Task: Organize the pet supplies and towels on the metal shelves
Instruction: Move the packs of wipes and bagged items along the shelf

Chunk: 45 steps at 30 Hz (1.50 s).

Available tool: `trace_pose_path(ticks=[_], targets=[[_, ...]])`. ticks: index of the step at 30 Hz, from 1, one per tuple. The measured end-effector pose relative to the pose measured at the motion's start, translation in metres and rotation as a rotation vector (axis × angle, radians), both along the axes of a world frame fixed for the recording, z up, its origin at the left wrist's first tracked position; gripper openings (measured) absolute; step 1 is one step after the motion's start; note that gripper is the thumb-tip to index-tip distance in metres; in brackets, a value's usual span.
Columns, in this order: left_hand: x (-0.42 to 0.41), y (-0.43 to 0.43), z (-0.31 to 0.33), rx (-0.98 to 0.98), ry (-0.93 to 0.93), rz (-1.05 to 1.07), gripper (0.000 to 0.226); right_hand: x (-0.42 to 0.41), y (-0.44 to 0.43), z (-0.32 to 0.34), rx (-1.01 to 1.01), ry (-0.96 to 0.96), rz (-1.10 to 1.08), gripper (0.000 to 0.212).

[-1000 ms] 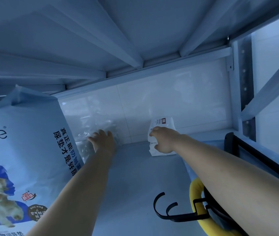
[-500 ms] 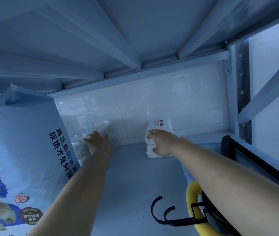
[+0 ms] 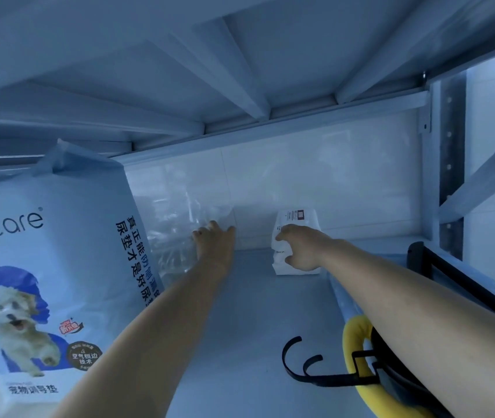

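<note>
Both my arms reach deep into a metal shelf (image 3: 240,312). My left hand (image 3: 214,244) lies with straight fingers against a clear crinkled plastic bag (image 3: 177,236) at the back wall. My right hand (image 3: 302,250) curls round a small white packet with a printed label (image 3: 297,217), which stands upright on the shelf near the back wall. A large pale blue bag of pet training pads with a dog picture (image 3: 50,273) stands at the left, just beside the clear bag.
A black wire rack with two hooks (image 3: 303,366) and a yellow padded ring (image 3: 358,336) sit at the front right under my right forearm. The shelf above hangs low overhead. A perforated upright post (image 3: 448,164) closes the right rear corner.
Both hands stay on the same things. My left hand has shifted slightly along the clear bag; the view has tilted a little, with the blue bag showing more.
</note>
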<state>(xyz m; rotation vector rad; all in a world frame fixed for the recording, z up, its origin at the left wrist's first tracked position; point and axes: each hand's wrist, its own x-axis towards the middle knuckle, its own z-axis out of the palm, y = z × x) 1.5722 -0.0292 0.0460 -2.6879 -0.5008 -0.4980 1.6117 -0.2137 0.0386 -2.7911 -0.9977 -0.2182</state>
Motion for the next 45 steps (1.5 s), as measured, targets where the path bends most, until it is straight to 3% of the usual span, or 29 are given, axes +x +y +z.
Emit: trace_pose_path(ticks=[7,13,17,24,30,34,38,45], targets=[[-0.039,-0.006,0.002,-0.009,-0.139,-0.319,0.063,-0.003,0.0,0.009,0.049,-0.025,0.003,0.055],[-0.069,-0.011,0.008,-0.035,-0.176,-0.26,0.07,-0.017,0.025,0.024,0.219,-0.108,0.082,0.043],[-0.084,-0.007,0.006,-0.076,-0.156,-0.205,0.07,-0.026,0.053,0.025,0.353,-0.067,0.164,0.043],[-0.099,-0.005,-0.007,-0.008,-0.069,-0.113,0.077,-0.031,0.093,0.017,0.248,-0.07,0.265,0.057],[-0.101,-0.002,-0.008,-0.051,-0.017,-0.085,0.084,-0.033,0.099,0.026,0.158,-0.172,0.261,0.047],[-0.102,0.003,-0.012,-0.058,-0.013,-0.07,0.078,-0.033,0.087,0.03,0.176,-0.138,0.25,0.047],[-0.107,0.003,-0.018,0.0,-0.072,-0.149,0.089,-0.038,0.069,0.028,0.191,-0.135,0.243,0.046],[-0.107,-0.001,-0.016,-0.007,-0.136,-0.32,0.077,-0.048,0.044,0.023,0.151,-0.197,0.213,0.046]])
